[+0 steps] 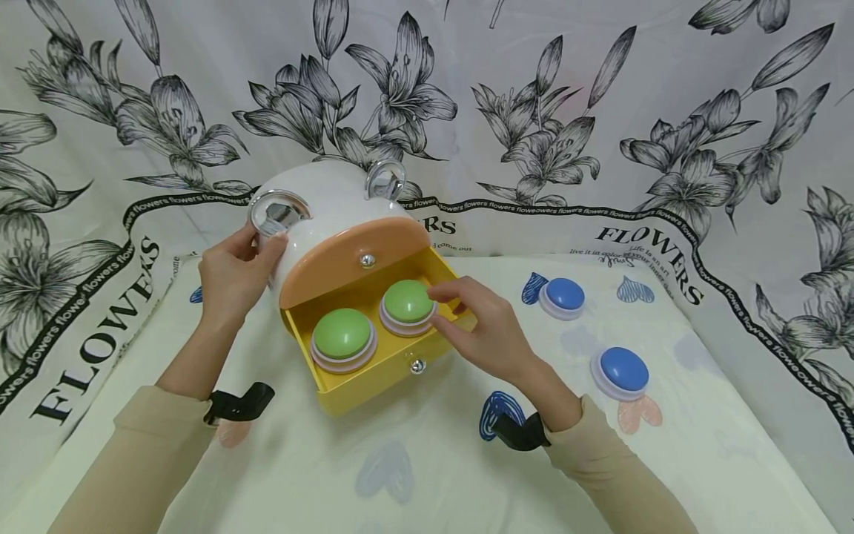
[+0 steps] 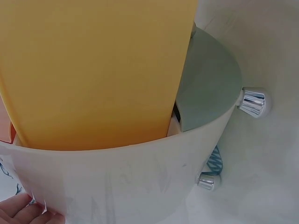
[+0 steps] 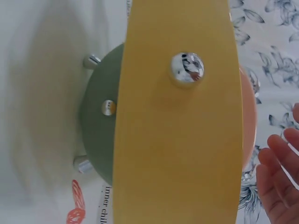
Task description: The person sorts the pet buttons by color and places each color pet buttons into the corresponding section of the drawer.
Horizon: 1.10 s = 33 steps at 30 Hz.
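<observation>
A white rounded drawer cabinet [image 1: 322, 191] with an orange top front [image 1: 333, 268] stands left of centre, its yellow drawer [image 1: 373, 386] pulled out. At the cabinet's upper left, beside a chrome round fitting [image 1: 283, 202], my left hand [image 1: 233, 274] grips the shell, thumb in front and other fingers partly hidden behind. Inside the drawer sit two green dome buttons with pale bases, a left button [image 1: 342, 334] and a right button [image 1: 408, 302]. My right hand [image 1: 490, 330] is at the right button's edge, fingers loosely bent and thumb apart from the index finger.
Two blue dome buttons, a farther one [image 1: 565, 294] and a nearer one [image 1: 623, 369], lie to the right on the pale heart-print cloth [image 1: 427, 475]. Behind the cabinet hangs a white flower-print cloth [image 1: 467, 178]. Below the drawer is a green front [image 3: 96, 121] with chrome feet [image 3: 83, 164].
</observation>
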Tool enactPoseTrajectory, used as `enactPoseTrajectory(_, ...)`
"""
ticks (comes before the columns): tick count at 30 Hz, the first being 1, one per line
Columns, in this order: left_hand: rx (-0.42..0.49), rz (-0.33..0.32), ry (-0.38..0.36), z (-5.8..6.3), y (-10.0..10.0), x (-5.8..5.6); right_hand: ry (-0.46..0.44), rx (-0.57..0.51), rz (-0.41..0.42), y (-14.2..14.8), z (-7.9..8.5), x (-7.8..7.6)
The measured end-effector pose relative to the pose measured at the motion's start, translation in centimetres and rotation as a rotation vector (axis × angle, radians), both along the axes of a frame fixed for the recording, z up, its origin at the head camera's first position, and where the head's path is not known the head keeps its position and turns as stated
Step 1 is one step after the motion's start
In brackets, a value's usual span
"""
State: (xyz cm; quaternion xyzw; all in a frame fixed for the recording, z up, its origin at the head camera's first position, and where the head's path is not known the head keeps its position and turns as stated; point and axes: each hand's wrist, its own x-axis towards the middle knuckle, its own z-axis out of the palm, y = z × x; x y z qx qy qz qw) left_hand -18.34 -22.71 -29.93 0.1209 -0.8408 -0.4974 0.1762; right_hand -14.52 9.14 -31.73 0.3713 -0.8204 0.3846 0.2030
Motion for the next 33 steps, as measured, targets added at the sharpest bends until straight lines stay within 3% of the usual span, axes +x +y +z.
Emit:
enactPoseTrajectory(14, -0.006, 0.002, 0.006, -0.1, -0.1, 0.0, 0.040, -0.123, 0.028, 0.4, -3.8, 1.8)
enactPoseTrajectory(22, -0.006, 0.000, 0.004, 0.0, -0.1, 0.0, -0.022, -0.106, 0.040, 0.0, -5.8, 2.4)
enactPoseTrajectory(33, -0.005, 0.005, -0.013, 0.1, -0.1, 0.0, -0.026, -0.052, -0.026, -1.5, -7.8, 3.4)
